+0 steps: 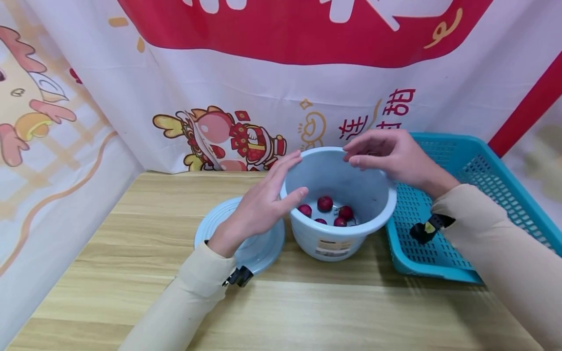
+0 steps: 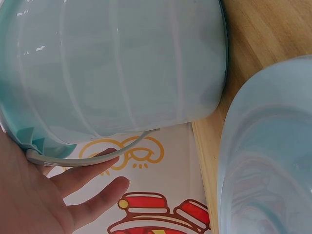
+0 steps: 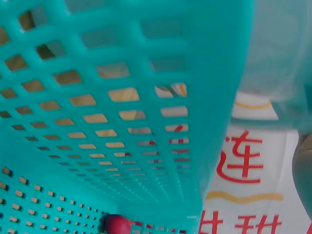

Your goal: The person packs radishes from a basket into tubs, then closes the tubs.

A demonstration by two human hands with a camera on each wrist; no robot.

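Note:
A light blue plastic bucket (image 1: 335, 233) stands upright with several small, round, dark red fruits (image 1: 325, 204) at its bottom. My left hand (image 1: 268, 200) rests against the left rim, fingers extended and thumb near the rim's edge. In the left wrist view, the bucket's thin carrying handle (image 2: 87, 160) passes across the fingers, which are not curled round it. Over the back right of the bucket's mouth hovers my right hand (image 1: 391, 158), its fingers loosely bent. A gap shows between thumb and fingers, and I see nothing held.
Right of the bucket is a teal perforated basket (image 1: 401, 253); a red round fruit (image 3: 118, 224) shows inside it in the right wrist view. A light blue round lid (image 1: 263, 248) lies left of the bucket on the wooden table (image 1: 333, 312). A printed cloth (image 1: 246, 73) hangs behind.

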